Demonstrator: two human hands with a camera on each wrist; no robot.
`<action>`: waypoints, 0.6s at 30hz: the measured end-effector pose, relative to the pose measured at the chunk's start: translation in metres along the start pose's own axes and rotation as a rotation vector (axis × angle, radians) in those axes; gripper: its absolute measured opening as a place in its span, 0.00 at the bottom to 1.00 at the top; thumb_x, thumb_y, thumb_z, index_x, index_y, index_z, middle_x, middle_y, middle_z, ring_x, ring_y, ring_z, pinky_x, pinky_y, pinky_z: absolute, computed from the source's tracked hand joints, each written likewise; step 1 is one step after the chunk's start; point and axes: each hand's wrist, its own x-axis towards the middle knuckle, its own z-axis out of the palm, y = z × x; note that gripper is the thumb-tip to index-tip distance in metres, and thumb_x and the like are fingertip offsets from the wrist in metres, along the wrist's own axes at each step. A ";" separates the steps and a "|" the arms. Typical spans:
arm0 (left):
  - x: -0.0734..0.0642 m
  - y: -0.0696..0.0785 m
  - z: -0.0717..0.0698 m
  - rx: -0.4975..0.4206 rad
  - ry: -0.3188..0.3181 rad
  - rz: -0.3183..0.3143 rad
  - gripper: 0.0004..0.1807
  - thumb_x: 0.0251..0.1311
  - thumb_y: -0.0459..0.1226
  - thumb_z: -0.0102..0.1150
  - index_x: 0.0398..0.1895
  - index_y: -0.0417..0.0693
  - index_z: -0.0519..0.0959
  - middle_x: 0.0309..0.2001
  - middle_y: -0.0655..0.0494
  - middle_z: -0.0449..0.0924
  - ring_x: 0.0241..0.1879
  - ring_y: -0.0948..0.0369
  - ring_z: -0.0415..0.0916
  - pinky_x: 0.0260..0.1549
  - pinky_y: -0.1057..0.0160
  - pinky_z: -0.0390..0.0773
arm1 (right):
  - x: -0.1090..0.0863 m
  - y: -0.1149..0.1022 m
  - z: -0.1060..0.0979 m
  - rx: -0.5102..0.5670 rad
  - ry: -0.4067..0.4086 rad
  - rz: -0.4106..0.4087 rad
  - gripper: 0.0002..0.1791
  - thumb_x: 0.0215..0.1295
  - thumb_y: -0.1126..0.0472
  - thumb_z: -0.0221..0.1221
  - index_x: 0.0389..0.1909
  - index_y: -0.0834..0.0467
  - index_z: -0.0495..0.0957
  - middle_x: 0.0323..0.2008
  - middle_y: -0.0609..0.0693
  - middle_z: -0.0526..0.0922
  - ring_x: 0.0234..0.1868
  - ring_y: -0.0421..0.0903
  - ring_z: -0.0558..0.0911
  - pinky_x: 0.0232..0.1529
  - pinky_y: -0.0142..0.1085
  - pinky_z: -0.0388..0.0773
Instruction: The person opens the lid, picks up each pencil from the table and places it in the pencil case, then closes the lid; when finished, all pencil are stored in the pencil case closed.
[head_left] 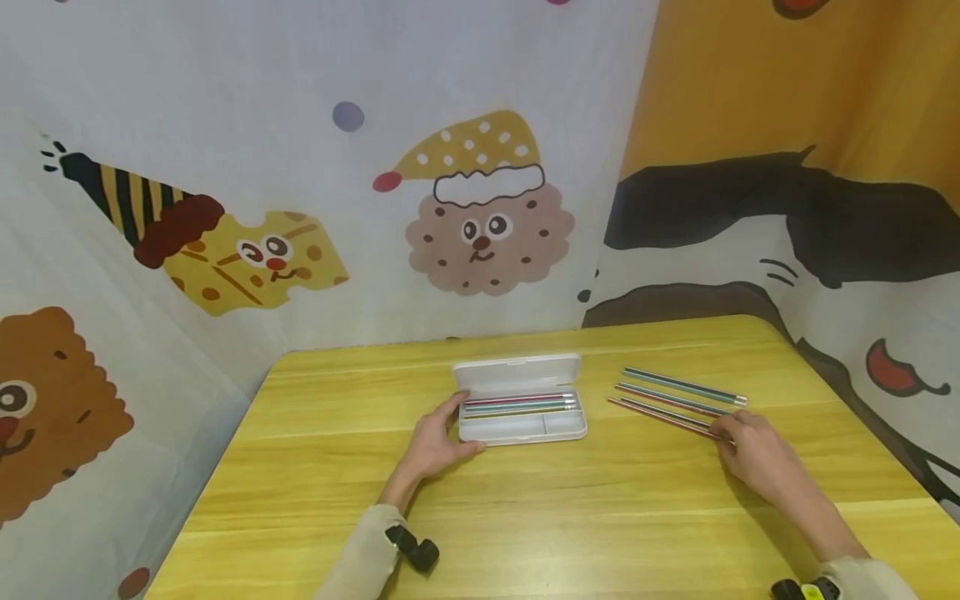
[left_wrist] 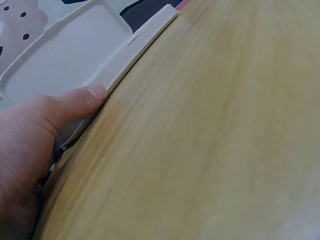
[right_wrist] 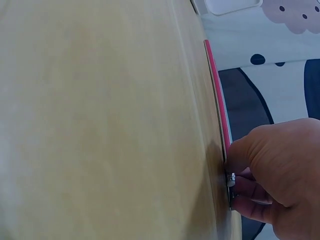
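Note:
A white pencil case lies on the table with its lid raised at the back. Several pencils rest side by side in its long rear compartment. My left hand grips the left end of the case, thumb along the front side and fingers at the back corner. To the right of the case, my right hand pinches the eraser end of a pencil in the nearest pair, thumb against a red pencil in the right wrist view. The fingers partly hide these ends.
Beyond the pinched pair, more striped pencils lie slanting on the wooden table. Two smaller compartments are at the front of the case. A printed cartoon curtain hangs right behind the table.

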 end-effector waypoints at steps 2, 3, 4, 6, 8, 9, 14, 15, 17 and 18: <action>0.000 0.000 0.000 -0.003 -0.002 0.001 0.51 0.45 0.46 0.80 0.73 0.49 0.65 0.69 0.44 0.69 0.67 0.48 0.66 0.66 0.49 0.65 | 0.000 -0.001 0.000 -0.003 -0.005 0.004 0.12 0.42 0.77 0.69 0.28 0.62 0.81 0.26 0.51 0.77 0.27 0.54 0.78 0.25 0.49 0.76; 0.000 -0.001 0.000 -0.008 -0.002 0.006 0.50 0.45 0.46 0.80 0.73 0.49 0.65 0.69 0.44 0.69 0.67 0.48 0.66 0.65 0.48 0.66 | 0.000 -0.001 0.000 -0.003 -0.009 0.006 0.12 0.42 0.77 0.69 0.28 0.62 0.81 0.26 0.51 0.77 0.27 0.54 0.78 0.25 0.49 0.76; 0.000 -0.001 0.000 -0.012 -0.003 0.006 0.50 0.45 0.46 0.80 0.73 0.49 0.65 0.69 0.44 0.69 0.67 0.48 0.66 0.65 0.49 0.66 | 0.001 -0.001 0.000 -0.004 -0.013 0.008 0.12 0.43 0.77 0.69 0.28 0.62 0.81 0.26 0.51 0.77 0.27 0.54 0.78 0.25 0.49 0.76; 0.000 -0.001 0.000 -0.019 -0.002 0.018 0.50 0.46 0.46 0.80 0.73 0.48 0.65 0.68 0.43 0.69 0.66 0.47 0.67 0.65 0.47 0.67 | 0.001 -0.001 -0.001 -0.002 -0.021 0.009 0.12 0.43 0.77 0.69 0.28 0.62 0.81 0.26 0.51 0.77 0.27 0.53 0.77 0.25 0.49 0.76; 0.000 -0.001 0.000 -0.019 -0.003 0.025 0.50 0.46 0.46 0.80 0.73 0.48 0.65 0.68 0.43 0.69 0.66 0.46 0.67 0.65 0.47 0.67 | 0.001 -0.001 -0.001 0.001 -0.032 0.008 0.12 0.43 0.77 0.69 0.28 0.61 0.80 0.26 0.50 0.76 0.27 0.53 0.78 0.25 0.49 0.76; 0.000 -0.001 0.000 -0.017 -0.003 0.023 0.50 0.46 0.47 0.80 0.73 0.48 0.65 0.69 0.43 0.69 0.67 0.46 0.67 0.65 0.47 0.67 | 0.001 -0.001 -0.001 0.003 -0.037 0.008 0.12 0.43 0.77 0.69 0.28 0.61 0.80 0.26 0.50 0.76 0.27 0.52 0.77 0.24 0.48 0.76; -0.001 0.001 -0.001 -0.011 0.001 0.012 0.50 0.46 0.48 0.80 0.73 0.49 0.65 0.69 0.44 0.69 0.67 0.47 0.66 0.65 0.47 0.66 | 0.000 0.000 0.000 0.008 -0.054 0.005 0.12 0.44 0.77 0.68 0.29 0.61 0.80 0.27 0.50 0.76 0.27 0.51 0.77 0.24 0.47 0.76; -0.001 0.002 -0.001 -0.011 0.002 0.009 0.50 0.46 0.48 0.80 0.73 0.50 0.65 0.69 0.44 0.69 0.67 0.47 0.66 0.65 0.46 0.66 | -0.001 0.000 0.000 0.011 -0.054 0.005 0.13 0.44 0.78 0.68 0.29 0.61 0.80 0.27 0.50 0.77 0.27 0.52 0.78 0.24 0.47 0.76; -0.001 0.002 -0.001 -0.012 0.004 0.007 0.50 0.46 0.48 0.80 0.73 0.49 0.65 0.69 0.44 0.69 0.67 0.47 0.66 0.65 0.46 0.66 | -0.001 0.000 0.000 0.013 -0.047 -0.003 0.13 0.44 0.78 0.68 0.30 0.61 0.80 0.27 0.50 0.77 0.28 0.53 0.78 0.24 0.48 0.77; -0.001 0.002 -0.001 -0.011 0.005 0.006 0.50 0.46 0.48 0.80 0.73 0.50 0.65 0.69 0.44 0.69 0.67 0.47 0.66 0.65 0.46 0.66 | -0.001 0.001 0.000 0.015 -0.041 -0.008 0.13 0.44 0.78 0.69 0.30 0.61 0.80 0.28 0.51 0.78 0.28 0.53 0.79 0.25 0.48 0.77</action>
